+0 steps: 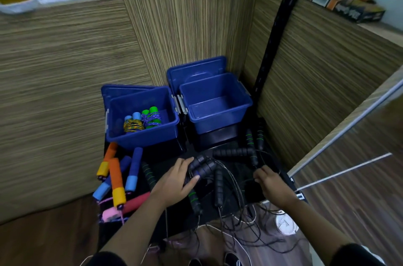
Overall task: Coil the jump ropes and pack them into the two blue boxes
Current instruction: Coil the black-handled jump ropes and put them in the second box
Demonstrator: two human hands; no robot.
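The left hand has its grip around a pair of black handles at the middle of the black tabletop. The right hand pinches a thin black cord near the right edge. The left blue box, at the back edge, holds two coiled ropes; the right blue box stands beside it. Coloured foam handles lie by the left edge, and black rope trails off the front edge.

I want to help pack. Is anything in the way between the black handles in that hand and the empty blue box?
Nothing visible blocks it. The left hand holds the black handles, and the empty blue box stands open just beyond.
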